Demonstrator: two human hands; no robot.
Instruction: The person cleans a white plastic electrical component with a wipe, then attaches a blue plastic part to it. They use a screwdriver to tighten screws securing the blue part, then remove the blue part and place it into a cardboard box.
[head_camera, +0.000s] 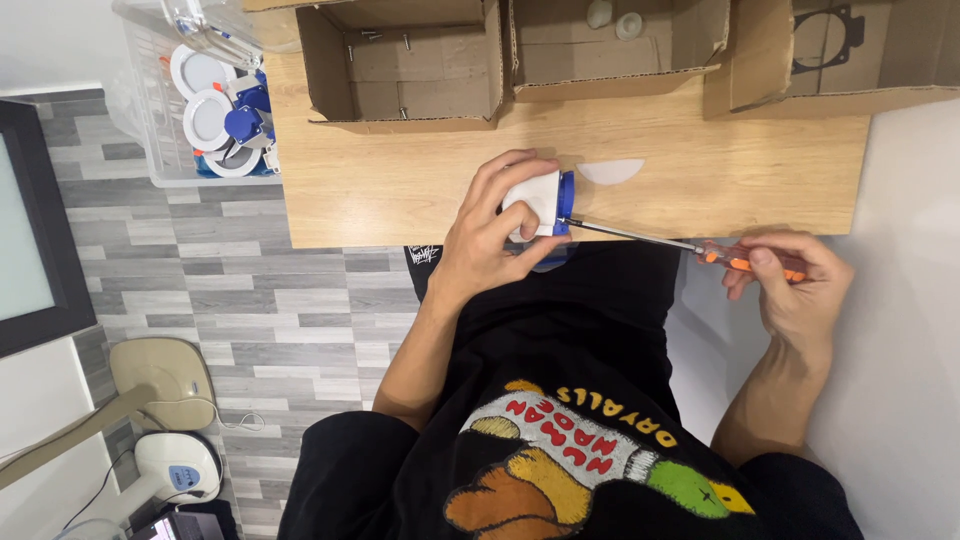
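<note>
At the table's near edge, the left hand is gripping a white-and-blue light fitting while the right hand, clenched on an orange-handled screwdriver, is driving its tip into the fitting's blue end.

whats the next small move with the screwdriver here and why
Probably turn the orange-handled screwdriver in place: the right hand grips its handle, its tip already meets the blue end of the white plastic fitting, and the left hand holds that fitting at the wooden table edge.

Left hand grips fitting; right hand holds screwdriver.
</note>
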